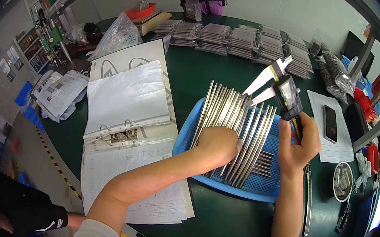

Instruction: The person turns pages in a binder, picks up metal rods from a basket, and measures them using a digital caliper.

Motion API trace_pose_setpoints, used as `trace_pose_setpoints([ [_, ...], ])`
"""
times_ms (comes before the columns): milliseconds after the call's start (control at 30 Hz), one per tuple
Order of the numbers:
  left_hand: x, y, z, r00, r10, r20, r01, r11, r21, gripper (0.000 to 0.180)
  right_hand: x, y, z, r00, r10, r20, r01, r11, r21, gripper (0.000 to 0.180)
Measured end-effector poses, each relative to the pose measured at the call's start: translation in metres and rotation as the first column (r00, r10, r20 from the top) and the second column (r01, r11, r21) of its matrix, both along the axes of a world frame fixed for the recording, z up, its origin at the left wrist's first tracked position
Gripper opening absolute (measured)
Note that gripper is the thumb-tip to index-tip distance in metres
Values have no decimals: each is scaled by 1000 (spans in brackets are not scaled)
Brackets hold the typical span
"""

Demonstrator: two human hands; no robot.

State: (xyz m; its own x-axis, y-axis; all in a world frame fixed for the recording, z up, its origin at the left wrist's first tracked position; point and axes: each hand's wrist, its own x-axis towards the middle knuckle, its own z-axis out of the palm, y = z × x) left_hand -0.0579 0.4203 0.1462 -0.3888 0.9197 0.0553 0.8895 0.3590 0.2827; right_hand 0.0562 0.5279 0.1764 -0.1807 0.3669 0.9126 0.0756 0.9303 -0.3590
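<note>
A blue plastic basket [258,195] holds several slim, shiny metal rods [253,147], most of them leaning side by side over its far rim. My left hand [219,145] lies over the middle of the row, closed, with its fingers curled round a metal rod; the fingertips are mostly hidden. In my right hand [300,143] is a digital caliper [287,98], gripped by its beam, with the display tilted toward me. Its spread jaws point left and reach the upper end of a rod near the middle of the row. Shorter rods lie in the basket's right part.
Left of the basket lies an open ring binder [125,132] with papers. Bagged rods [213,38] line the table's far side, where a gloved person handles parts over a red tray [141,12]. To the right are a phone [330,123], a steel ruler [307,202] and a small bowl [342,182].
</note>
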Motion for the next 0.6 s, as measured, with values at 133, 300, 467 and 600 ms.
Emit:
trace_pose_setpoints([
  [133, 6, -1, -7, 996, 0, -87, -6, 998, -62, 41, -2, -3, 2, 999, 5, 51, -3, 999, -41, 26],
  [300, 7, -6, 3, 988, -7, -153, -21, 984, -178, 29, -9, -5, 1, 998, 20, 54, -18, 1000, -24, 26],
  [467, 0, -4, -5, 952, -42, -303, 11, 994, -104, 15, 7, 2, -2, 996, -5, 89, 8, 1000, -27, 28],
  [600, -4, -7, 4, 929, 35, -369, -129, 964, -233, 23, -8, -3, -8, 999, 31, 24, -31, 999, -11, 30],
])
